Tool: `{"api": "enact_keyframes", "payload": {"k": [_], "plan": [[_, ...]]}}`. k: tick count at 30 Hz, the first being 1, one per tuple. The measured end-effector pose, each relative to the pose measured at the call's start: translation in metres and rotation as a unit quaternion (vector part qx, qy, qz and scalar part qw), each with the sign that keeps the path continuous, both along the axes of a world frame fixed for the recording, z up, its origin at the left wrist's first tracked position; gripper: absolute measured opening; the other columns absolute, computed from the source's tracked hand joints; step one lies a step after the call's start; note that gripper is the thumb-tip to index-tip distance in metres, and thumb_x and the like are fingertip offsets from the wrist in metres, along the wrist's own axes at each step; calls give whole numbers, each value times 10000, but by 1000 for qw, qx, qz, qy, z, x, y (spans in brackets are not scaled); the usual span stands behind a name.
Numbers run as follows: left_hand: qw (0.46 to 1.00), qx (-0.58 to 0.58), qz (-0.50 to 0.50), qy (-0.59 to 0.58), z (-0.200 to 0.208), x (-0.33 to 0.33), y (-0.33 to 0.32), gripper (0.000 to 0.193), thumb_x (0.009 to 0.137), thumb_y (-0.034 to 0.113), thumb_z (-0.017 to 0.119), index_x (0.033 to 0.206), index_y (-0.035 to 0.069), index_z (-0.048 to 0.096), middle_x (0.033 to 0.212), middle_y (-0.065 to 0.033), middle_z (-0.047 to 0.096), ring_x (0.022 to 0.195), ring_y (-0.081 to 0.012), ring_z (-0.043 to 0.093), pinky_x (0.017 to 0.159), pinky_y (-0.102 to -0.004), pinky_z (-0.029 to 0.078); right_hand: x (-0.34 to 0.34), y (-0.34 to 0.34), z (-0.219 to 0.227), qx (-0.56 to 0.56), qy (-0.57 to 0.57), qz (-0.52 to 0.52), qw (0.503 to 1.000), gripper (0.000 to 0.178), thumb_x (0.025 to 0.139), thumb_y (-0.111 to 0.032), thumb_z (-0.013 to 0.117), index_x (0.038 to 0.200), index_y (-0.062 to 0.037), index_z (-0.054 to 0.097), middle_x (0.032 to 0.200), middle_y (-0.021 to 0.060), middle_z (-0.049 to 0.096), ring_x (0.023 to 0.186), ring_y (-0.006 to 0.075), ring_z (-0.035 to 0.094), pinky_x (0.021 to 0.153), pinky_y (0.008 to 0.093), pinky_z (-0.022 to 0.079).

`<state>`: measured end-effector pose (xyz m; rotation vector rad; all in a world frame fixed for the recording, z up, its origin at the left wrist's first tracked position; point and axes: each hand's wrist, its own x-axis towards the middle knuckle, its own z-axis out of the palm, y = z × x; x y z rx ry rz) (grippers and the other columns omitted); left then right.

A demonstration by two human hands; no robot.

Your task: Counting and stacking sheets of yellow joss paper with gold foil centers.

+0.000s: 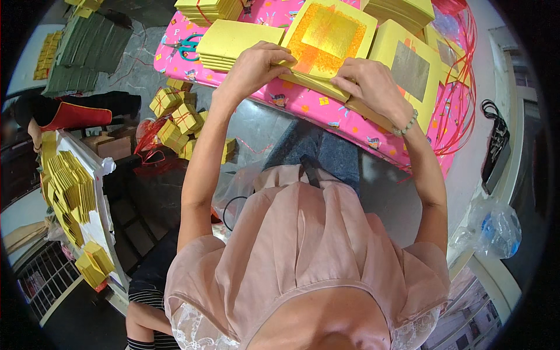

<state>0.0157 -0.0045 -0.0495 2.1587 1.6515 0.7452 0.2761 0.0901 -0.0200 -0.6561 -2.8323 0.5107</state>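
Note:
A stack of yellow paper sheets [331, 34], its top sheet printed orange with a gold foil square, lies on the pink patterned tablecloth [326, 108]. My left hand [259, 65] curls its fingers round the stack's near left corner. At the near right corner, my right hand [373, 84] pinches the edge, its thumb toward the front. Both sets of fingertips are partly hidden. Left of it sits a plain yellow stack [239, 39], close to my left hand. On the right lies a yellow stack with a silver foil square [410, 69].
Teal-handled scissors [189, 46] lie at the table's left edge. Red plastic strings [464, 111] hang over its right side. Tied yellow bundles [185, 116] are heaped on the floor. Further left, another person's table holds folded yellow papers [70, 186].

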Motion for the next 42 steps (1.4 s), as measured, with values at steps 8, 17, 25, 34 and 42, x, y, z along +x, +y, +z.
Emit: {"api": "enact_keyframes", "payload": {"k": [8, 17, 25, 34, 42], "plan": [[1000, 5, 9, -1, -1, -1, 1, 211, 822, 140, 710, 1019, 70, 738, 1082, -95, 709, 1035, -280, 648, 898, -382, 526, 3, 10, -2, -56, 7, -2, 998, 275, 892, -298, 629, 841, -41, 713, 795, 112, 658, 775, 318, 643, 690, 436, 511], [1000, -2, 12, -6, 2, 0, 2, 219, 816, 160, 719, 1013, 65, 741, 1075, -94, 716, 1030, -279, 654, 897, -380, 526, 4, 14, -6, -76, 28, 2, 997, 291, 903, -295, 640, 844, -16, 696, 786, 126, 654, 743, 320, 635, 671, 410, 496], [1000, 2, 1, -1, 4, -1, 2, 239, 843, 86, 715, 1080, 70, 737, 1110, -123, 706, 956, -245, 694, 810, -339, 572, 4, 16, -6, -72, 29, 6, 997, 294, 913, -288, 642, 853, -3, 683, 768, 138, 636, 712, 324, 624, 640, 397, 482], [999, -37, 14, -26, 3, -2, 3, 230, 864, 89, 707, 1091, 61, 731, 1128, -123, 700, 877, -208, 708, 748, -313, 588, 3, 17, -4, -81, 23, 5, 996, 293, 910, -293, 644, 866, -5, 685, 780, 144, 644, 727, 326, 630, 653, 399, 483], [998, -8, 22, -51, 0, -1, 4, 204, 818, 166, 722, 985, 51, 740, 1030, -79, 725, 948, -296, 664, 843, -383, 532, 3, 17, -3, -83, 24, 6, 996, 287, 911, -280, 640, 864, 0, 681, 760, 150, 627, 704, 333, 616, 639, 403, 470]]}}
